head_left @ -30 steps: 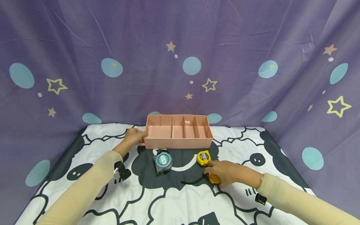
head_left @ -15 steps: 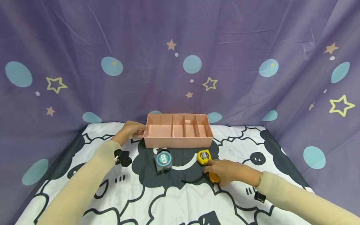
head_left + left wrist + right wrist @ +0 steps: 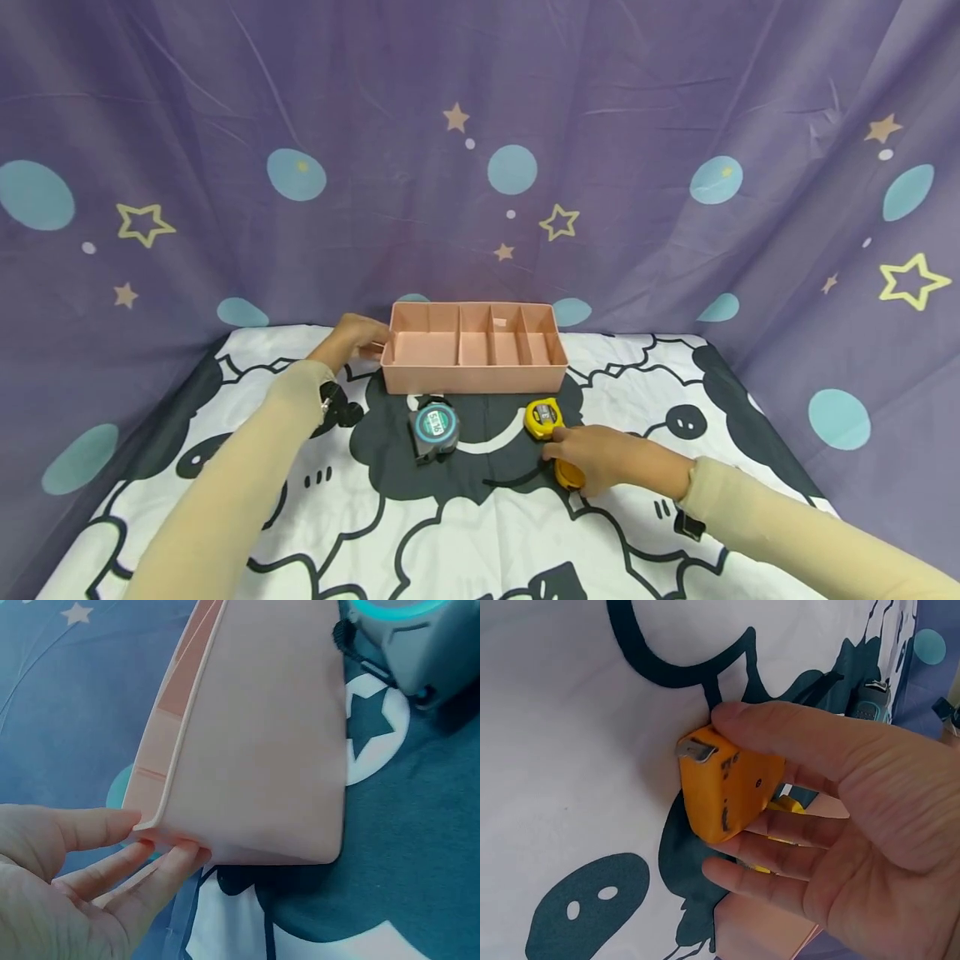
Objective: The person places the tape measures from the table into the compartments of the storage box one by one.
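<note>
At the left end of a pink divided organizer box, my left hand pinches the end wall. In the left wrist view the thumb lies at the rim and the fingertips press the outside. My right hand grips an orange tape measure between thumb and fingers, low over the cloth; its metal hook shows. Just beyond that hand lies a yellow tape measure. A grey tape measure with a blue ring lies in front of the box's left half.
A white cloth with dark cartoon shapes covers the table. Behind the box rises a purple curtain with stars and blue dots. The box's compartments face up, with several sections of different widths.
My left hand has moved slightly back along the box's left end. My right hand stays in place with the orange tape measure. The other tape measures have not moved.
</note>
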`<state>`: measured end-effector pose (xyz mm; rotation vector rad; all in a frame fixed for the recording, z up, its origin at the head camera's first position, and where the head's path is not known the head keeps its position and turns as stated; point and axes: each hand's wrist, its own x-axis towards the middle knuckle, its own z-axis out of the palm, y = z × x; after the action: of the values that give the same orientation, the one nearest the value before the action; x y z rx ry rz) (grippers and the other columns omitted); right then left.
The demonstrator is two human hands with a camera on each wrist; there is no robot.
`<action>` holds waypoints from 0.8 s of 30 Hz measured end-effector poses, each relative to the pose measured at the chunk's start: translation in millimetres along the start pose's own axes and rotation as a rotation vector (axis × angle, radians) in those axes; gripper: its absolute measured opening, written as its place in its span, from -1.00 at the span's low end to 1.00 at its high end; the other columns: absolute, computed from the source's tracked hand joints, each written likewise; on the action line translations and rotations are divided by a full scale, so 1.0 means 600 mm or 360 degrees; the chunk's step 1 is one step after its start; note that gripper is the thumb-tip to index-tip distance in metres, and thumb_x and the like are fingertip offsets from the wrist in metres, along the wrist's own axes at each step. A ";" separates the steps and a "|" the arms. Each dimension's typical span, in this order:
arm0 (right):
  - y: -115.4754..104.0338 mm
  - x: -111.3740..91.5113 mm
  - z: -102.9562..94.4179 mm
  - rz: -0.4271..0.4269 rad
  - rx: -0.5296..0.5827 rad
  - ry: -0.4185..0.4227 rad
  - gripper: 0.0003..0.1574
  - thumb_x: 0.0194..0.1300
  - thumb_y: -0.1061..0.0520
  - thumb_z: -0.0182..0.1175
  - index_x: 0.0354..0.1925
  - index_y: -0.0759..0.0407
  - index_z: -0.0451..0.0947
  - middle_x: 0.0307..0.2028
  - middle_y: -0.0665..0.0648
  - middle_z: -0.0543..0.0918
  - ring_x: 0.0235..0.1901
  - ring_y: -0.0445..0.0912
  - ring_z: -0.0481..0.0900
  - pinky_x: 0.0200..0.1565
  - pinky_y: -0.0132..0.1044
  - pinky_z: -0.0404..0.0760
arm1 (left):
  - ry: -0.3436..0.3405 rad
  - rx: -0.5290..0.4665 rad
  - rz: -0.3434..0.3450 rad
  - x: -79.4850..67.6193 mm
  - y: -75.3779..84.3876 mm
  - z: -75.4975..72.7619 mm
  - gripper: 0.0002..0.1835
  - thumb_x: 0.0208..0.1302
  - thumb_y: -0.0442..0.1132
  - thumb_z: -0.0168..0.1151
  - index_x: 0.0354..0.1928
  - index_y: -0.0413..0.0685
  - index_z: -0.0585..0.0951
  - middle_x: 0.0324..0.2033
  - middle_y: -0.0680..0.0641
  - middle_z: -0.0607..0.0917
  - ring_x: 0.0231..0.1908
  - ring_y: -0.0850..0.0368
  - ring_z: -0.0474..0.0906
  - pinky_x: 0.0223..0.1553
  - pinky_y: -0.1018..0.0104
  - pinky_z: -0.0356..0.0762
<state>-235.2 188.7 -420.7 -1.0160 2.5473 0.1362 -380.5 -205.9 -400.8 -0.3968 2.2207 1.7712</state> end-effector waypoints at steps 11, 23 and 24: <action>-0.014 0.002 -0.004 -0.0109 0.0111 0.0083 -0.31 -0.07 0.10 0.65 0.06 -0.07 0.62 -0.07 -0.04 0.54 -0.29 -0.25 0.49 -0.16 -0.38 0.67 | 0.0047 0.0155 0.0008 0.012 0.008 0.004 -0.54 0.20 -0.54 0.20 0.18 -0.51 0.52 -0.46 -0.02 0.66 -0.46 0.15 0.68 -0.30 0.35 0.80; -0.016 0.004 -0.002 -0.0174 0.0139 0.0112 -0.45 0.12 -0.06 0.55 0.08 -0.09 0.66 -0.07 -0.05 0.60 -0.33 -0.28 0.47 -0.20 -0.41 0.64 | -0.0041 0.0221 -0.0011 0.018 0.009 -0.001 -0.46 0.29 -0.48 0.23 0.31 -0.51 0.43 -0.53 0.02 0.68 -0.50 0.23 0.67 -0.42 0.45 0.76; -0.017 0.003 -0.003 -0.0169 0.0142 0.0102 -0.44 0.11 -0.07 0.55 0.09 -0.09 0.67 -0.06 -0.04 0.61 -0.32 -0.28 0.48 -0.17 -0.39 0.65 | -0.0043 0.0226 -0.0015 0.018 0.010 -0.002 -0.45 0.28 -0.49 0.23 0.31 -0.50 0.44 -0.56 0.03 0.68 -0.51 0.24 0.66 -0.43 0.45 0.76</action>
<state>-229.8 179.7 -419.2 -1.1344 2.5249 -0.0392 -392.9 -206.1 -399.4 -0.3503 2.3036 1.5925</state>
